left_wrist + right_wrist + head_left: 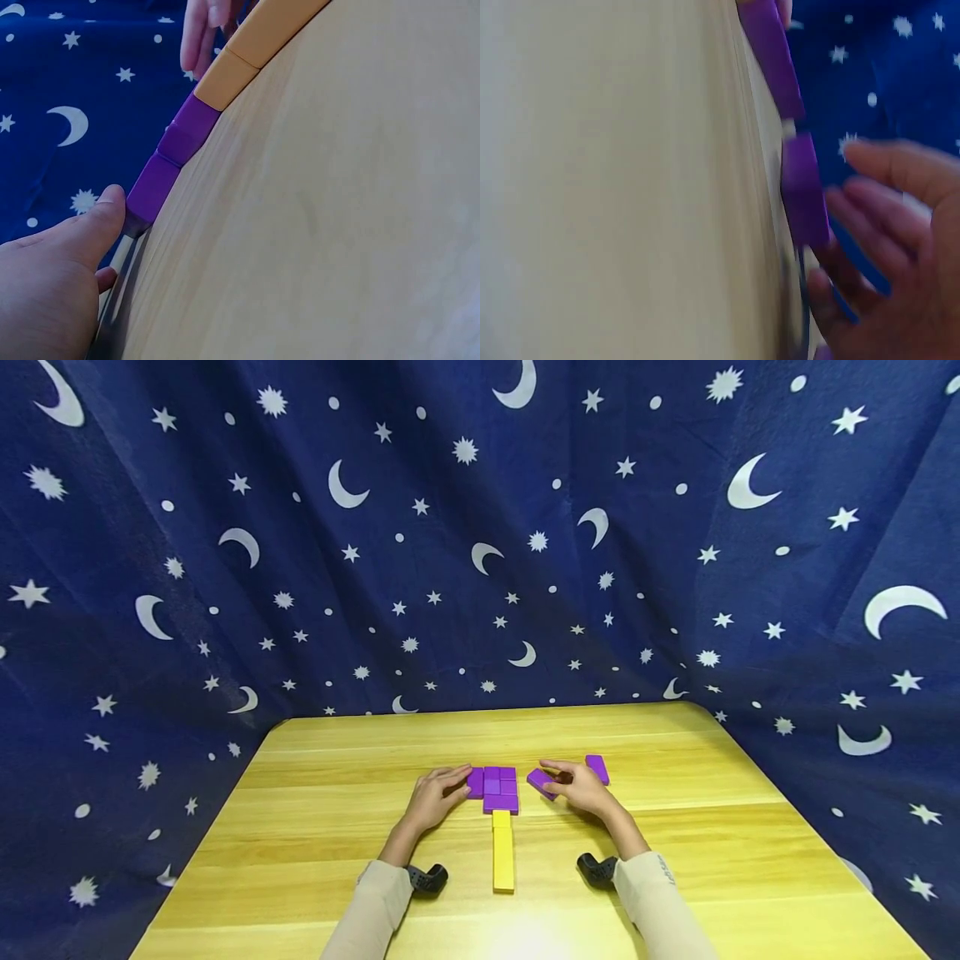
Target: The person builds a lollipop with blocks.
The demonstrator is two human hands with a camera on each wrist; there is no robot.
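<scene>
In the head view, my left hand [432,797] rests beside the left purple block [476,782] of a flat purple cluster [500,785]. Its straight thumb [111,196] is at the end of that block in the left wrist view. To the right of the cluster, across a small gap, a purple block [538,782] lies at a slant. My right hand [585,789] touches this block's right side with loosely bent fingers; in the right wrist view the thumb [866,157] looks apart from it. Long yellow blocks [503,856] run from the cluster towards me.
Another purple block [597,769] lies just beyond my right hand. Black wrist devices [429,880] sit at both cuffs. The wooden table [337,752] ends at a dark blue curtain [450,568] with moons and stars.
</scene>
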